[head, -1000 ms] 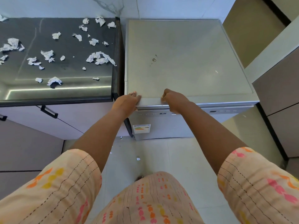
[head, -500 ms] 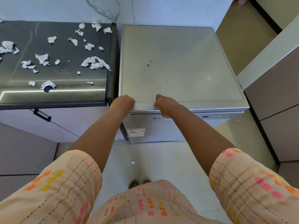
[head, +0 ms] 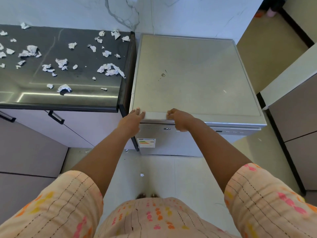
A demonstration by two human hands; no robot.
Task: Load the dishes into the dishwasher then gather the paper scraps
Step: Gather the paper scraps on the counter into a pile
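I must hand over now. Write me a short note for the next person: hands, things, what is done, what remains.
Left hand and right hand: both rest at the front top edge of the dishwasher, fingers on the lid; a firm grip is not clear.
Dishwasher door looks closed; no dishes in view.
Paper scraps lie scattered on the dark counter; one scrap on the floor.
Left: gather all scraps.

The head camera looks steeply down, close above the dishwasher and counter.
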